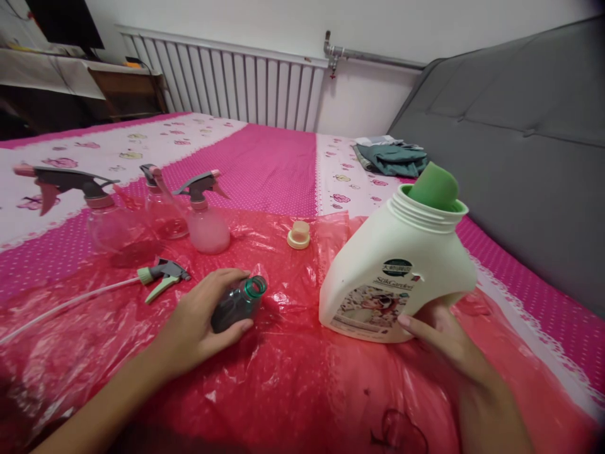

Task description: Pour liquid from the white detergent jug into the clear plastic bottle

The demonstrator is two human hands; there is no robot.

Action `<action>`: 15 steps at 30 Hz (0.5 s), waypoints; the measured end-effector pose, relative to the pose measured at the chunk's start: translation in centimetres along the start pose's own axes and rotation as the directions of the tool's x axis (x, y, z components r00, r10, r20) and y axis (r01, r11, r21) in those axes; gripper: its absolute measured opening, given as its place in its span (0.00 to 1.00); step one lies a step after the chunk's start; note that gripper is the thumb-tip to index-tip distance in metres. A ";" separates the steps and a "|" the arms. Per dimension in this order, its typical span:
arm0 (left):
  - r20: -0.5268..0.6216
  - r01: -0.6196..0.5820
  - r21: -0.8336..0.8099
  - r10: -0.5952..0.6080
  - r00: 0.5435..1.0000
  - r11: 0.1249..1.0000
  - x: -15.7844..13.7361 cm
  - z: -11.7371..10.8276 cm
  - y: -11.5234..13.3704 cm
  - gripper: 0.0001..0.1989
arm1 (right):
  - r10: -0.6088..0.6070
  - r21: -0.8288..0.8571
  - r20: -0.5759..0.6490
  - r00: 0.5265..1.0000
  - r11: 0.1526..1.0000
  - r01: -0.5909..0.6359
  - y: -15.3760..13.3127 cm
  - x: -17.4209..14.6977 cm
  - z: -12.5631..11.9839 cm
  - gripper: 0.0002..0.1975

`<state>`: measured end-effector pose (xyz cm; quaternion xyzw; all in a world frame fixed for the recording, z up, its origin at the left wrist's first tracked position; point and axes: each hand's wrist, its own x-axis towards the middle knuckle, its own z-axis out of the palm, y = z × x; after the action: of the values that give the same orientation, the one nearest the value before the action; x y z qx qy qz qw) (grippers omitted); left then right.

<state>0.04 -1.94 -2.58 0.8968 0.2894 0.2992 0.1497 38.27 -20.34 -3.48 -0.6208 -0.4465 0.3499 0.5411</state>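
Observation:
My left hand [210,315] is wrapped round a small dark green translucent bottle [241,302], its mouth uncovered and tilted to the right. With my right hand [444,340] I grip the handle of a large white detergent jug [371,271], which leans to the right. The jug's cap is off, and a green spout [437,187] shows in its neck. A pale cap [299,235] stands between the two, farther back. Left of my left hand lies a grey and green spray trigger [165,277] with a long pale tube.
Several pinkish spray bottles with trigger heads, one a round bottle [209,230], stand at the left. A red plastic sheet [278,391] covers the near bed. Folded clothes [392,157] lie farther back, beside a grey headboard [515,145]. A radiator [227,79] lines the wall.

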 end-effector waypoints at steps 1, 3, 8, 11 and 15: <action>-0.002 -0.001 0.003 0.001 1.000 1.000 0.0 0.0 0.1 0.26 | -0.001 0.008 0.004 1.000 1.000 0.001 0.2 0.0 -0.1 0.47; -0.006 0.003 0.005 -0.003 1.000 1.000 0.0 -0.2 0.4 0.25 | -0.008 0.014 0.011 1.000 1.000 0.008 0.7 0.0 -0.3 0.45; 0.036 0.002 0.023 -0.003 0.999 1.000 0.2 -0.6 0.7 0.25 | -0.035 -0.011 0.011 0.999 0.999 0.035 1.2 0.2 -0.7 0.45; 0.032 0.016 0.017 -0.016 0.999 1.000 0.2 -0.6 0.7 0.25 | -0.034 -0.041 -0.003 0.999 0.999 0.034 1.0 0.2 -0.6 0.46; -0.002 0.053 -0.005 -0.053 0.999 0.999 0.0 -0.2 1.2 0.24 | -0.016 -0.027 -0.038 0.999 1.000 0.015 0.3 -0.2 0.0 0.44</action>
<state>0.41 -2.88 -1.92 0.8882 0.3126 0.2965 0.1593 38.28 -20.56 -3.80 -0.6308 -0.4455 0.3278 0.5441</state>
